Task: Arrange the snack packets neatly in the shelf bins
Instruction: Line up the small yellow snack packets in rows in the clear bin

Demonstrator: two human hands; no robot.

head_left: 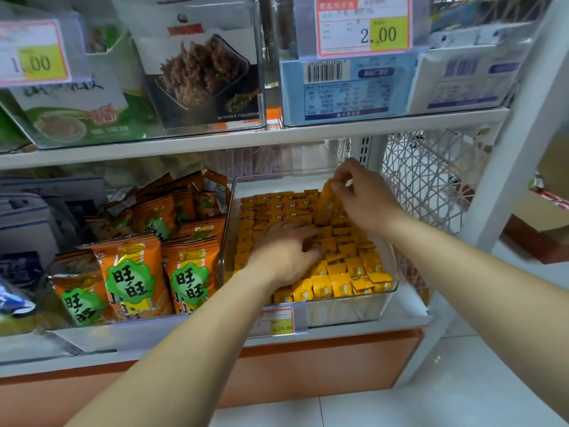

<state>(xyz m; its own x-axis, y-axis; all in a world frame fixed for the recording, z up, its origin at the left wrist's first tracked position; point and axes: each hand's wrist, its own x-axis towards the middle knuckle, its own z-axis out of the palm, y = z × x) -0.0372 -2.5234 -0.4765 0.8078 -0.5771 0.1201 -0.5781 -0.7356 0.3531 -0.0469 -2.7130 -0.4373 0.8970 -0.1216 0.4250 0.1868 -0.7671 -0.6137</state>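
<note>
A clear plastic bin (389, 291) on the lower shelf is full of several small yellow-orange snack packets (345, 282) lying in rows. My left hand (286, 251) rests palm down on the packets in the bin's middle, fingers spread and pressing them. My right hand (363, 198) is raised over the back of the bin and pinches a small stack of orange packets (327, 204), held upright above the rows. The packets under my left palm are hidden.
Left of the bin stand several larger orange bags with green labels (135, 272). Upper shelf bins (348, 97) with price tags hang close overhead. A white wire mesh panel (425, 180) and a white shelf post (508, 149) close off the right side. A price tag (277, 323) fronts the shelf edge.
</note>
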